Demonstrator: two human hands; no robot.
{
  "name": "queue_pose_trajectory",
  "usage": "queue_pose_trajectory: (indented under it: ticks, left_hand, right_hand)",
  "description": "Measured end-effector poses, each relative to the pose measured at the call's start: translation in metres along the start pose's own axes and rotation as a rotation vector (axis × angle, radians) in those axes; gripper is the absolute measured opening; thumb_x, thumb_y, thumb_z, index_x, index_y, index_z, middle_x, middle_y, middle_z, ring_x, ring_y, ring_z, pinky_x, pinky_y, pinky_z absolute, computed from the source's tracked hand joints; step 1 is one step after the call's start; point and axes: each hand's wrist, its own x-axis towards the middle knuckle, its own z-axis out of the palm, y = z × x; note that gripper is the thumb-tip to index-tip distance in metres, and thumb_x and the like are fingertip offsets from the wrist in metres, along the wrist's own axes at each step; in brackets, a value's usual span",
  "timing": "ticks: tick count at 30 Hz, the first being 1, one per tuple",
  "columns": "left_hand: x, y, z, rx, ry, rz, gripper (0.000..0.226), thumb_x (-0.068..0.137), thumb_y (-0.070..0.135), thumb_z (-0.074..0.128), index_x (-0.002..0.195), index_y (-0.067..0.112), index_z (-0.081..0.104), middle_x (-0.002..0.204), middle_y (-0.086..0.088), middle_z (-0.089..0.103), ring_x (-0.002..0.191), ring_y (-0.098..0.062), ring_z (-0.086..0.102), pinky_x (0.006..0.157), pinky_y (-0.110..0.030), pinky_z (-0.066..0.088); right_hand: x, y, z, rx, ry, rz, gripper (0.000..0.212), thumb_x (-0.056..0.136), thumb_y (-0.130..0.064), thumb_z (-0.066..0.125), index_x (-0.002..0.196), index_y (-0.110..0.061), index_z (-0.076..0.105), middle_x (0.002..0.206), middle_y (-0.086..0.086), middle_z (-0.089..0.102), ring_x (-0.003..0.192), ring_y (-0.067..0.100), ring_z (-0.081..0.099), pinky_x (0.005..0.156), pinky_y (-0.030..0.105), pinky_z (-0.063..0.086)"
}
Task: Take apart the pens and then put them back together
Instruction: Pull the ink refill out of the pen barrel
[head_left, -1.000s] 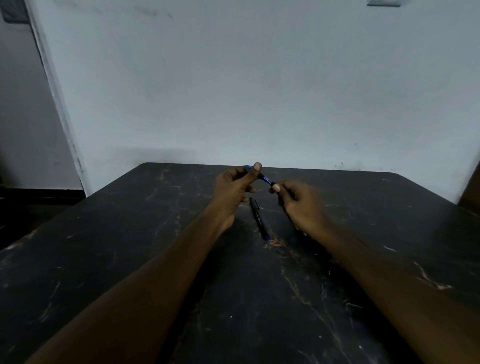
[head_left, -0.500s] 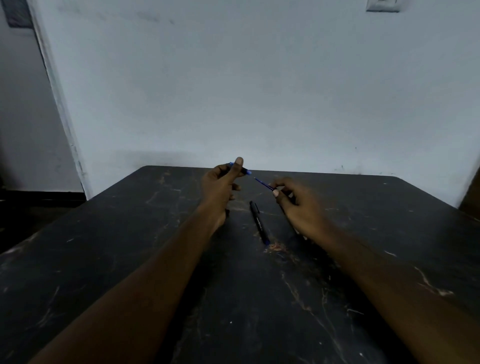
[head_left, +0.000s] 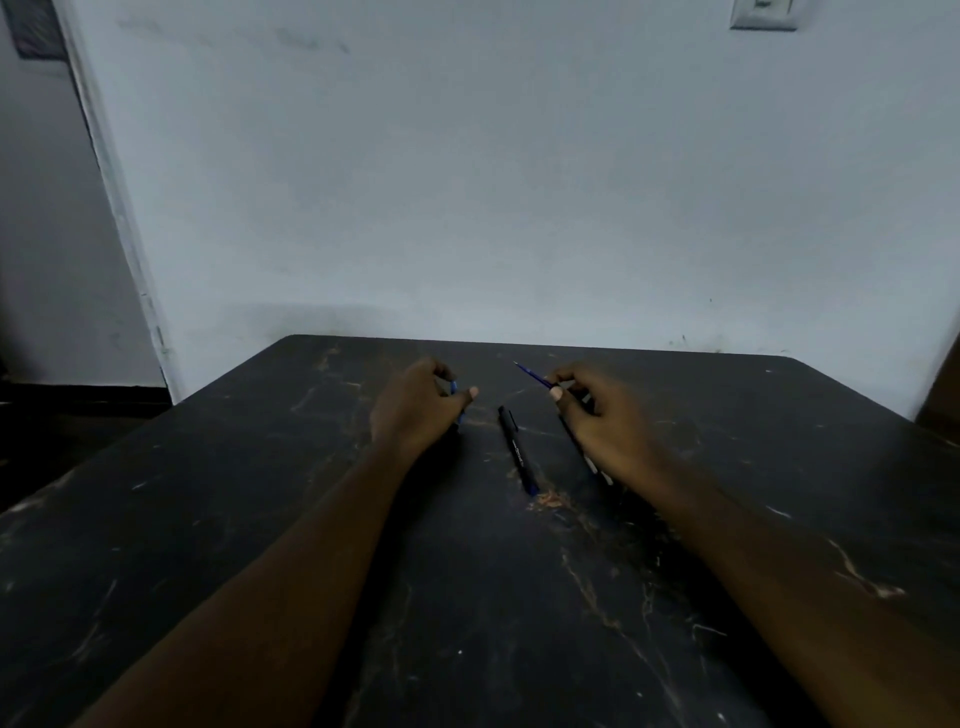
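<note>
My left hand (head_left: 415, 410) is curled around a small blue pen part (head_left: 455, 395), low over the dark table (head_left: 260, 519). My right hand (head_left: 602, 415) pinches a thin blue refill (head_left: 535, 376) whose tip points up and to the left. Between the two hands a whole black pen (head_left: 515, 448) with a blue end lies lengthwise on the table. Under my right hand a dark pen barrel (head_left: 589, 460) runs along the tabletop, mostly hidden by the hand.
A pale wall (head_left: 519, 182) rises straight behind the table's far edge. A wall switch plate (head_left: 762, 14) sits at the top right. The table's left edge drops off to a dark floor and a doorway at the left.
The blue part and the refill have come apart. My left hand has dropped toward the table with the blue part, and my right hand has drawn right with the refill.
</note>
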Motion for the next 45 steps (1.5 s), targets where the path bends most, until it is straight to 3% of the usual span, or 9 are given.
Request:
queue_pose_trajectory:
  ticks: [8,13,18,27,31,36,39,42,45]
  left_hand:
    - [0.003,-0.004,0.003,0.045,-0.045,-0.025,0.028,0.080,0.042,0.075,0.089,0.017,0.067,0.081,0.002,0.069,0.074,-0.010,0.063,0.057,-0.024,0.042]
    - [0.003,-0.006,0.003,0.067,-0.037,-0.017,0.033,0.076,0.035,0.079,0.103,0.018,0.068,0.100,-0.001,0.064,0.091,-0.016,0.061,0.081,-0.032,0.052]
    - [0.001,-0.002,0.003,0.055,-0.034,-0.039,0.016,0.079,0.032,0.077,0.084,0.017,0.074,0.088,-0.001,0.073,0.082,-0.015,0.067,0.073,-0.024,0.048]
    - [-0.005,0.010,-0.004,-0.034,0.036,-0.075,0.016,0.090,0.031,0.066,0.089,0.017,0.074,0.080,0.000,0.071,0.073,-0.014,0.066,0.065,-0.024,0.044]
    - [-0.012,0.035,-0.004,-0.297,0.022,-0.084,0.025,0.095,0.036,0.058,0.078,0.020,0.067,0.064,0.001,0.062,0.053,-0.013,0.057,0.053,-0.024,0.045]
    - [-0.021,0.061,0.005,-0.634,-0.119,-0.074,0.018,0.093,0.037,0.061,0.087,0.023,0.070,0.078,0.011,0.067,0.072,0.003,0.059,0.060,-0.015,0.040]
    - [-0.024,0.064,0.006,-0.741,-0.167,-0.075,0.019,0.092,0.033,0.065,0.094,0.016,0.072,0.082,0.008,0.070,0.066,0.010,0.061,0.058,-0.009,0.043]
    - [-0.028,0.066,0.006,-0.796,-0.170,-0.066,0.018,0.091,0.024,0.067,0.093,0.008,0.071,0.077,0.007,0.068,0.052,0.014,0.057,0.048,-0.002,0.040]
    - [-0.029,0.067,0.005,-0.840,-0.160,-0.065,0.013,0.090,0.022,0.068,0.085,0.010,0.071,0.065,0.013,0.067,0.049,0.012,0.056,0.045,-0.003,0.038]
  right_hand:
    - [0.001,0.002,0.001,0.009,0.002,0.029,0.019,0.096,-0.019,0.055,0.112,-0.015,0.065,0.076,-0.018,0.051,0.067,0.000,0.048,0.058,0.019,0.035]
    - [0.001,0.003,-0.001,0.031,-0.004,0.037,0.019,0.097,-0.020,0.054,0.111,-0.014,0.065,0.078,-0.015,0.053,0.067,0.001,0.049,0.058,0.023,0.036]
    - [0.001,0.004,-0.003,0.026,0.014,0.058,0.020,0.097,-0.019,0.054,0.112,-0.015,0.066,0.076,-0.018,0.053,0.067,-0.001,0.050,0.057,0.017,0.034]
    - [0.003,0.006,-0.004,0.035,0.005,0.061,0.014,0.097,-0.019,0.054,0.105,-0.022,0.064,0.075,-0.014,0.055,0.065,0.002,0.051,0.056,0.021,0.035]
    - [0.004,0.005,-0.004,0.055,0.012,0.077,0.016,0.097,-0.017,0.053,0.106,-0.018,0.065,0.076,-0.016,0.055,0.067,0.000,0.052,0.058,0.015,0.036]
    - [0.001,-0.003,-0.004,0.122,0.013,0.039,0.013,0.097,-0.011,0.052,0.100,-0.017,0.062,0.076,-0.014,0.055,0.061,-0.017,0.054,0.051,0.002,0.036]
    - [0.000,-0.007,-0.004,0.138,0.028,0.044,0.014,0.097,-0.012,0.053,0.102,-0.014,0.065,0.076,-0.011,0.058,0.067,-0.007,0.058,0.053,0.005,0.038]
    - [0.001,-0.008,-0.003,0.132,0.005,0.049,0.015,0.096,-0.017,0.054,0.105,-0.017,0.066,0.080,-0.002,0.063,0.080,0.020,0.064,0.065,0.024,0.046]
    - [0.000,-0.009,-0.002,0.150,-0.016,0.043,0.016,0.096,-0.018,0.055,0.107,-0.018,0.066,0.085,0.006,0.067,0.083,0.025,0.065,0.073,0.036,0.050]
